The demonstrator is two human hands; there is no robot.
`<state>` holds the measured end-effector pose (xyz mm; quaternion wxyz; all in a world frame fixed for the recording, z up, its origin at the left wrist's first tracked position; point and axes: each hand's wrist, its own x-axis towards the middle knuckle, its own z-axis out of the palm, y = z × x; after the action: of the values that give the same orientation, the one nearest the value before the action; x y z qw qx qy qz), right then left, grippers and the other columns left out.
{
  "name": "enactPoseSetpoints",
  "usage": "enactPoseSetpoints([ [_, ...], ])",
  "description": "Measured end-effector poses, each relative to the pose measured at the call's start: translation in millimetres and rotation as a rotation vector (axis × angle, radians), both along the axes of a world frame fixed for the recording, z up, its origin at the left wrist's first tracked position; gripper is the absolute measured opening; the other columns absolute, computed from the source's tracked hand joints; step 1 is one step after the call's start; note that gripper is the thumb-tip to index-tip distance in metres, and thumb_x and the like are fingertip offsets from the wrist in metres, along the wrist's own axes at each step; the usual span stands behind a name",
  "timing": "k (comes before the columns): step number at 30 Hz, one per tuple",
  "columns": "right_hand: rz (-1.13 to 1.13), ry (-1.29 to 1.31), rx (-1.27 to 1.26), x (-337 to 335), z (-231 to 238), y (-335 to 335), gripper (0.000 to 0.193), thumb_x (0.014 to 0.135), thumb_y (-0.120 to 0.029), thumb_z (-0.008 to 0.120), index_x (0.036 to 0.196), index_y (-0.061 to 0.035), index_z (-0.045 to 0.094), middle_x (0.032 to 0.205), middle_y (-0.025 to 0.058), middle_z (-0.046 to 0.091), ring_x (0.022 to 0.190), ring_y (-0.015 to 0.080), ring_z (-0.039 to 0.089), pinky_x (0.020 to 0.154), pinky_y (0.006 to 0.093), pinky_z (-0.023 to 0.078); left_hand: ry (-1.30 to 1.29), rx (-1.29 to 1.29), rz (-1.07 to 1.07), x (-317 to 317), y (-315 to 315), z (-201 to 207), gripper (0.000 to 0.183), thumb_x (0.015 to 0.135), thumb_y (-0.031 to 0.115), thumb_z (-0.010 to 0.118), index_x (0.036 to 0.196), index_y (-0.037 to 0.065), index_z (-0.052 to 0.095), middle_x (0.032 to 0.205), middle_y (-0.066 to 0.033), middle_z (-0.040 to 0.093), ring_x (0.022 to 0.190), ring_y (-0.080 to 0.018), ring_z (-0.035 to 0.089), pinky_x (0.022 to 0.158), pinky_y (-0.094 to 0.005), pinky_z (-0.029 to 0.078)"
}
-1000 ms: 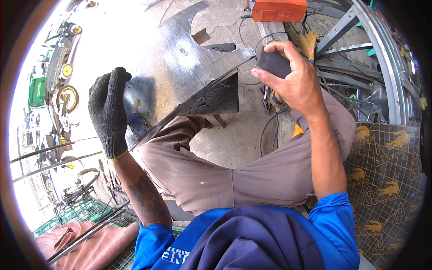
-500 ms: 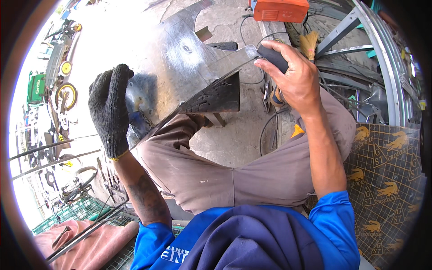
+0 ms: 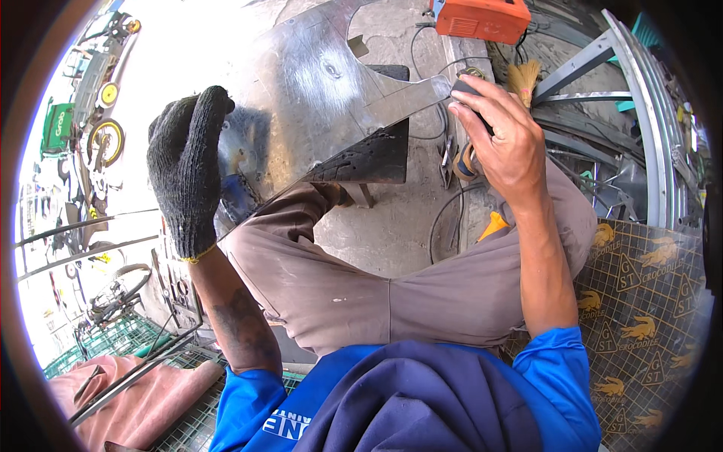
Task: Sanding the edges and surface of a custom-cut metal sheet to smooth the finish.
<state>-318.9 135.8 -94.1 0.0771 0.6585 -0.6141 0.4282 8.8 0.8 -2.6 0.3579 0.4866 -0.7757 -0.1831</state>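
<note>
A shiny sheet-metal plate (image 3: 301, 98) with curved cutouts lies tilted over a dark block-like stand (image 3: 376, 158) in front of my knees. At its left edge my left hand (image 3: 184, 162), in a black knit glove, is closed with the fingers curled; the glove hides most of the contact. My bare right hand (image 3: 501, 135) is at the tip of the plate's narrow arm on the right. Its fingers and thumb pinch a small dark, rounded object (image 3: 465, 89) against that tip; what exactly it is, I cannot make out.
An orange box-shaped machine (image 3: 482, 21) with cables stands at the far right, near a straw brush (image 3: 523, 81). Metal frames (image 3: 640, 98) and a patterned dark board (image 3: 640, 324) lie to my right. On the left are a pink cloth (image 3: 143, 392) and parked motorbikes (image 3: 105, 143).
The plate has shifted slightly to the right and away from me, and both hands have moved with it. More of the dark object is now hidden by my right fingers.
</note>
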Motion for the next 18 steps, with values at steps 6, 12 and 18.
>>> enactPoseSetpoints([
  [6, 0.028, 0.020, -0.032, 0.3, 1.8, -7.0, 0.016, 0.093, -0.011, 0.078, 0.105, -0.0003, 0.078, 0.115, 0.0144, 0.077, 0.098, 0.0333, 0.073, 0.087, 0.0409, 0.058, -0.044, -0.106, -0.048, 1.4, 0.1, -1.7, 0.035, 0.104, 0.034, 0.068, 0.101, 0.001, 0.080, 0.094, -0.0107, 0.075, 0.092, -0.0245, 0.066, 0.094, -0.0364, 0.047],
  [12, -0.011, -0.107, -0.004, 0.2, 0.7, -10.7, 0.013, 0.094, -0.008, 0.076, 0.103, 0.0005, 0.079, 0.110, 0.0157, 0.078, 0.097, 0.0333, 0.075, 0.087, 0.0405, 0.059, -0.065, -0.081, -0.047, -0.6, 1.3, 1.7, 0.035, 0.103, 0.035, 0.068, 0.101, 0.001, 0.080, 0.091, -0.0108, 0.074, 0.091, -0.0250, 0.067, 0.093, -0.0365, 0.047],
  [18, -0.003, -0.157, 0.029, -2.3, 2.6, -11.0, 0.013, 0.096, -0.011, 0.076, 0.104, 0.0001, 0.079, 0.111, 0.0154, 0.079, 0.099, 0.0317, 0.076, 0.089, 0.0390, 0.059, -0.057, -0.121, -0.029, -4.1, 3.2, 2.3, 0.037, 0.103, 0.035, 0.069, 0.100, 0.000, 0.079, 0.090, -0.0122, 0.074, 0.086, -0.0236, 0.068, 0.087, -0.0360, 0.050],
])
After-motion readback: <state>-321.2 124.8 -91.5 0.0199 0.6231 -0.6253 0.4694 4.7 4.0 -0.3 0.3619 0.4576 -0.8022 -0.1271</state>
